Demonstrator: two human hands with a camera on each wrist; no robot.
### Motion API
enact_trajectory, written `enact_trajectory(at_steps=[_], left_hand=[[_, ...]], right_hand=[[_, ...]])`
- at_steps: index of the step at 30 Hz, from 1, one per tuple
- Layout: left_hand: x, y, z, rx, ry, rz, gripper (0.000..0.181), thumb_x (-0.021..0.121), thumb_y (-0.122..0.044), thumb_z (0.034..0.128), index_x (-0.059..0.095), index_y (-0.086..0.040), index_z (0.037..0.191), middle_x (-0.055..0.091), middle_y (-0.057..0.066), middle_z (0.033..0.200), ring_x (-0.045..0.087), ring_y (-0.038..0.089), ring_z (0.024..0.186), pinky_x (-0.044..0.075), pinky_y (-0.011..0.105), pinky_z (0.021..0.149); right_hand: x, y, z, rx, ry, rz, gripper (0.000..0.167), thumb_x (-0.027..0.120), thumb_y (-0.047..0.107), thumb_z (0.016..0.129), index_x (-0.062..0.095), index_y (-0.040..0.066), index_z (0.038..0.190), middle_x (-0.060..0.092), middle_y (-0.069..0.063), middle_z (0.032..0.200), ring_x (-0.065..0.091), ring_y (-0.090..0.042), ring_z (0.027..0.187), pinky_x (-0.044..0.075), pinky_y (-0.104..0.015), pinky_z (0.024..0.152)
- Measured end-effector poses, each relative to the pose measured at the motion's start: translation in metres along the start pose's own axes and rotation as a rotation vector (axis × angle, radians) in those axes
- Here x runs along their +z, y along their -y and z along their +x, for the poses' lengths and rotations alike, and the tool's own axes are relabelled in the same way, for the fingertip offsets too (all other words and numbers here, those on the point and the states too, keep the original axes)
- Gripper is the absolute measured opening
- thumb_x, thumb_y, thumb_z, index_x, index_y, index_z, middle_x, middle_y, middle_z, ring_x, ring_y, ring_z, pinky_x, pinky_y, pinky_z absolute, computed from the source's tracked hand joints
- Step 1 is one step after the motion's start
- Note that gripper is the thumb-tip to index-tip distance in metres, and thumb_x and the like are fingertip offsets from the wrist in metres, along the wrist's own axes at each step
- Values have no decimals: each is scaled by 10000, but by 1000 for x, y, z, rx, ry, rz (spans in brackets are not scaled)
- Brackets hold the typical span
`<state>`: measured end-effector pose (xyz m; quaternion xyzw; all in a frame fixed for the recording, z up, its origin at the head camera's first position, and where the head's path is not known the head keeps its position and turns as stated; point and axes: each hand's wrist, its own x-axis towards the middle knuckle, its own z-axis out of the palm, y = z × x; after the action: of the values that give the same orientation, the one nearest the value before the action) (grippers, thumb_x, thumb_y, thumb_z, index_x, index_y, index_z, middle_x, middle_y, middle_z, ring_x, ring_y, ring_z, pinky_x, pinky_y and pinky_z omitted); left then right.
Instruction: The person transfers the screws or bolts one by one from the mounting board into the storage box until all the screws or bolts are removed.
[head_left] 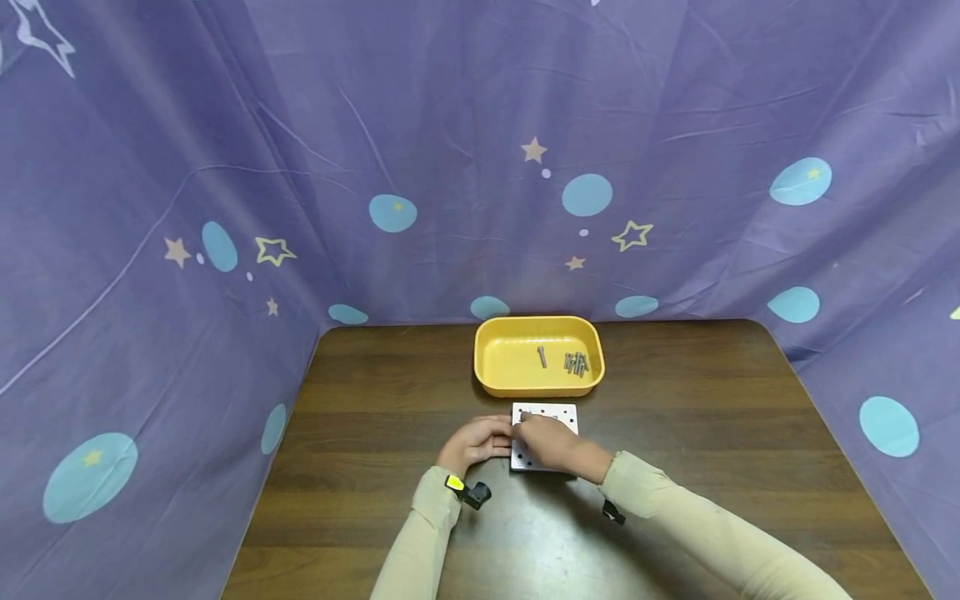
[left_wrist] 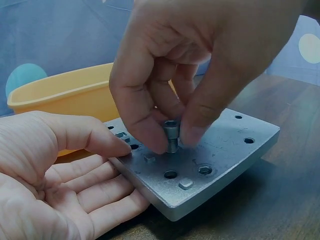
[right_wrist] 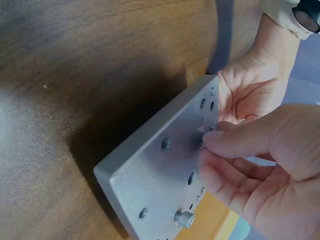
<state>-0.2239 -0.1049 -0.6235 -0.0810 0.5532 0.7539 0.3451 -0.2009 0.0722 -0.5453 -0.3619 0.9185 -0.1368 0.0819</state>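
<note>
A square grey metal plate [left_wrist: 225,145] with several holes lies on the table, its near side looking raised in the left wrist view. My left hand [head_left: 477,440] holds the plate's left edge, thumb on the top face and fingers along the side and underneath. Over the plate, my right hand [head_left: 550,442] pinches a socket-head bolt [left_wrist: 171,131] upright between thumb and index finger. The bolt's lower end meets the plate; whether it sits in a hole is hidden. Another bolt [right_wrist: 185,218] stands in the plate near one edge in the right wrist view.
Just behind the plate stands a yellow tray [head_left: 498,389]. Inside it, one loose bolt [head_left: 542,357] lies near the middle and a small pile of bolts [head_left: 577,364] at the right. The wooden table [head_left: 375,417] meets a purple patterned curtain [head_left: 465,167] at the back and sides.
</note>
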Motion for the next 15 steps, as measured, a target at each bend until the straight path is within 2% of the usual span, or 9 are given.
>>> enact_trajectory(at_steps=[2,5,8,12,15], left_hand=[[0,0,0,-1,4,0,407,486,51,972,511,110,1374,716,15,961,696,182,906,602,348,861],[-1,0,-1,1,10,-4,398,488,48,978,519,106,1371,723,15,957,705,177,890,603,331,842],[0,0,-1,1,11,-4,357,494,51,976,554,80,1327,725,4,936,709,166,869,603,317,816],[2,0,-1,-4,3,3,339,508,57,962,577,58,1294,727,0,928,711,155,867,601,307,796],[2,1,-1,-5,9,7,352,505,61,958,571,63,1304,729,12,938,712,158,878,604,319,816]], right_hand=[[1,0,0,-29,-19,14,96,702,-46,854,714,48,866,615,-74,843,555,-160,704,514,-332,602],[5,2,-1,-25,-70,17,58,723,-19,848,695,32,847,616,-78,840,574,-174,692,529,-343,603],[8,4,0,65,-112,-8,87,760,52,856,678,22,845,636,-94,808,622,-220,684,553,-388,598],[7,9,-1,211,-128,-35,190,789,101,829,632,38,742,656,-116,728,645,-275,653,559,-442,586],[5,11,-3,227,-127,-34,199,753,56,822,600,50,694,661,-121,704,652,-295,648,558,-459,583]])
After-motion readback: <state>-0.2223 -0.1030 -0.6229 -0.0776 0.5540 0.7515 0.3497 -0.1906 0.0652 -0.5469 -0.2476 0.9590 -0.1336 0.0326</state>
